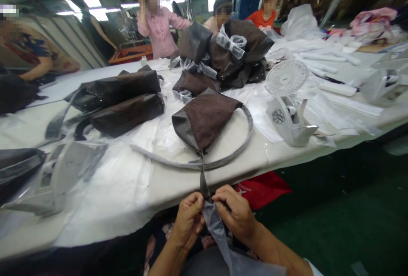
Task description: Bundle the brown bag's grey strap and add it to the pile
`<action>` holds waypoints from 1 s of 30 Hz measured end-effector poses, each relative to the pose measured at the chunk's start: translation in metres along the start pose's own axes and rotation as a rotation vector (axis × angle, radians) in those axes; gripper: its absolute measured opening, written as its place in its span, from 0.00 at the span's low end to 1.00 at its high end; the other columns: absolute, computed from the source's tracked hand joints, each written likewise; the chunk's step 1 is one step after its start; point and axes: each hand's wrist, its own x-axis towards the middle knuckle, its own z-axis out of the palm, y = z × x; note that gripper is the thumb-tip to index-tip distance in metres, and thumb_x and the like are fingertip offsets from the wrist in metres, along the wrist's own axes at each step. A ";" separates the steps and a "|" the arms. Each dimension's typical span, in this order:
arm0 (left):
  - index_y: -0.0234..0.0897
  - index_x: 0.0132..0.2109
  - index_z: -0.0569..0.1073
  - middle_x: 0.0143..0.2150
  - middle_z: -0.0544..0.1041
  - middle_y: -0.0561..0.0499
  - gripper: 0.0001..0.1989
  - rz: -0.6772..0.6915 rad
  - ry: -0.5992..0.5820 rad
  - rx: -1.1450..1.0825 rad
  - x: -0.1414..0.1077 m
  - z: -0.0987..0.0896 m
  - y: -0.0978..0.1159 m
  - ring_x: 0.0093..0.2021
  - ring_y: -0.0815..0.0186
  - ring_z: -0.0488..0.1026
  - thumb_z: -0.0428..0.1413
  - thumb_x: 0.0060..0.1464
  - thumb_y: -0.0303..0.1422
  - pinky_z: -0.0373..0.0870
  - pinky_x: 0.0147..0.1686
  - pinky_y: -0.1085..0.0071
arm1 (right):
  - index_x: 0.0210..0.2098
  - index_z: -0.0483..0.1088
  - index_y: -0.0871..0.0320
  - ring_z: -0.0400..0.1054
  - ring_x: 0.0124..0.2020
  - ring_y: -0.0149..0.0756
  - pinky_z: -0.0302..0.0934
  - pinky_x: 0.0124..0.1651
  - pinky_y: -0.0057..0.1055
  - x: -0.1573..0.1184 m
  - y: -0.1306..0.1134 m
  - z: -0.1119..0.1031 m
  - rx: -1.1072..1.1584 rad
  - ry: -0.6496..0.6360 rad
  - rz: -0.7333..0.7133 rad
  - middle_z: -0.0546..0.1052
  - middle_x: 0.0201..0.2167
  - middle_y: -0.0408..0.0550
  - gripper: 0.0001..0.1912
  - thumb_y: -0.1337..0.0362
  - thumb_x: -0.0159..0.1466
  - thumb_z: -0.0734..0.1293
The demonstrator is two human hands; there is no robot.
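Note:
A brown handbag (208, 118) with dark grey corners lies at the table's near edge. From its lower end a dark strap (203, 178) hangs over the edge toward me. At the strap's end is a clear plastic sleeve (218, 229), which trails down across my lap. My left hand (188, 220) pinches the sleeve's upper end from the left, fingers closed. On the other side my right hand (237, 212) is closed on the same end, fingers bent. Exactly how far the strap runs inside the plastic is hidden by the fingers. A longer plastic-covered strap (245, 135) loops around the handbag.
More brown bags (127, 112) lie to the left, and a pile of them (236, 55) stands behind. At right are a white fan (287, 78), a grey tape dispenser (288, 120) and plastic rolls (338, 86). A red bag (264, 189) is below the edge. Several people are across the table.

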 end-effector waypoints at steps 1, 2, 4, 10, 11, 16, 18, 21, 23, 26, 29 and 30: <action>0.33 0.31 0.67 0.17 0.64 0.60 0.15 -0.001 0.000 0.008 -0.001 0.001 0.002 0.11 0.80 0.56 0.61 0.47 0.41 0.45 0.08 0.84 | 0.41 0.66 0.58 0.66 0.37 0.36 0.64 0.38 0.32 0.000 -0.001 -0.001 0.001 -0.012 0.003 0.70 0.32 0.50 0.09 0.73 0.63 0.58; 0.33 0.32 0.68 0.17 0.65 0.59 0.15 -0.007 -0.007 0.017 -0.002 0.003 0.003 0.11 0.79 0.56 0.61 0.47 0.41 0.45 0.08 0.84 | 0.41 0.65 0.58 0.66 0.37 0.36 0.65 0.38 0.32 0.001 -0.002 -0.003 0.000 -0.025 -0.001 0.70 0.32 0.50 0.09 0.73 0.63 0.57; 0.34 0.34 0.68 0.16 0.65 0.60 0.16 -0.018 -0.009 0.035 -0.003 0.005 0.006 0.10 0.80 0.54 0.62 0.45 0.41 0.44 0.08 0.83 | 0.41 0.65 0.58 0.66 0.37 0.36 0.65 0.38 0.32 0.003 -0.004 -0.005 -0.013 -0.062 -0.018 0.70 0.32 0.50 0.10 0.73 0.64 0.56; 0.34 0.29 0.65 0.17 0.65 0.60 0.15 -0.005 0.014 0.105 0.002 0.003 0.011 0.09 0.81 0.52 0.63 0.43 0.36 0.42 0.08 0.83 | 0.40 0.62 0.58 0.64 0.37 0.37 0.63 0.39 0.33 -0.003 -0.003 0.000 -0.055 -0.049 0.033 0.67 0.33 0.50 0.11 0.75 0.63 0.52; 0.34 0.28 0.65 0.18 0.66 0.60 0.15 -0.005 0.002 0.118 0.003 0.001 0.012 0.10 0.82 0.52 0.63 0.43 0.36 0.42 0.08 0.83 | 0.39 0.62 0.58 0.64 0.36 0.36 0.62 0.39 0.32 -0.005 -0.002 0.003 -0.047 -0.040 0.084 0.67 0.33 0.49 0.11 0.75 0.63 0.52; 0.34 0.25 0.65 0.16 0.62 0.60 0.15 -0.018 -0.004 0.186 0.008 -0.002 0.016 0.10 0.81 0.52 0.64 0.41 0.35 0.42 0.09 0.82 | 0.35 0.63 0.57 0.63 0.34 0.34 0.59 0.37 0.30 -0.007 0.000 0.005 0.007 -0.028 0.281 0.67 0.32 0.46 0.08 0.72 0.63 0.55; 0.34 0.25 0.65 0.15 0.61 0.61 0.15 -0.029 0.018 0.212 0.010 -0.001 0.017 0.09 0.81 0.52 0.64 0.40 0.35 0.42 0.09 0.82 | 0.34 0.63 0.57 0.63 0.34 0.34 0.59 0.37 0.30 -0.003 0.002 -0.002 0.029 -0.093 0.250 0.67 0.32 0.47 0.08 0.72 0.63 0.55; 0.34 0.26 0.65 0.16 0.62 0.61 0.14 -0.036 0.027 0.245 0.011 -0.001 0.017 0.09 0.80 0.54 0.64 0.40 0.35 0.41 0.08 0.82 | 0.34 0.65 0.58 0.63 0.34 0.33 0.59 0.37 0.30 0.007 0.006 -0.017 0.063 -0.280 0.208 0.67 0.31 0.46 0.07 0.72 0.63 0.56; 0.34 0.26 0.65 0.16 0.63 0.60 0.13 -0.035 0.019 0.242 0.011 -0.001 0.016 0.09 0.79 0.55 0.63 0.41 0.35 0.41 0.08 0.82 | 0.35 0.66 0.58 0.63 0.33 0.33 0.59 0.37 0.30 0.014 0.005 -0.026 0.060 -0.359 0.182 0.68 0.31 0.45 0.05 0.71 0.63 0.59; 0.35 0.25 0.64 0.15 0.63 0.59 0.13 -0.047 0.022 0.199 0.009 0.001 0.014 0.09 0.77 0.58 0.61 0.41 0.36 0.41 0.08 0.81 | 0.32 0.65 0.58 0.63 0.32 0.33 0.59 0.35 0.28 0.022 0.000 -0.031 -0.001 -0.399 0.151 0.67 0.30 0.45 0.04 0.70 0.62 0.60; 0.36 0.22 0.64 0.13 0.62 0.58 0.14 -0.063 0.029 0.138 0.010 0.002 0.010 0.09 0.73 0.59 0.62 0.37 0.38 0.39 0.08 0.78 | 0.32 0.64 0.56 0.66 0.34 0.34 0.61 0.35 0.27 0.022 0.001 -0.029 -0.088 -0.421 0.064 0.68 0.31 0.47 0.08 0.71 0.64 0.57; 0.36 0.21 0.64 0.12 0.61 0.57 0.16 -0.058 0.030 0.115 0.013 0.001 0.008 0.08 0.73 0.58 0.63 0.34 0.39 0.39 0.09 0.78 | 0.33 0.65 0.55 0.67 0.33 0.34 0.62 0.35 0.27 0.020 0.006 -0.027 -0.117 -0.424 0.010 0.69 0.31 0.47 0.08 0.71 0.64 0.57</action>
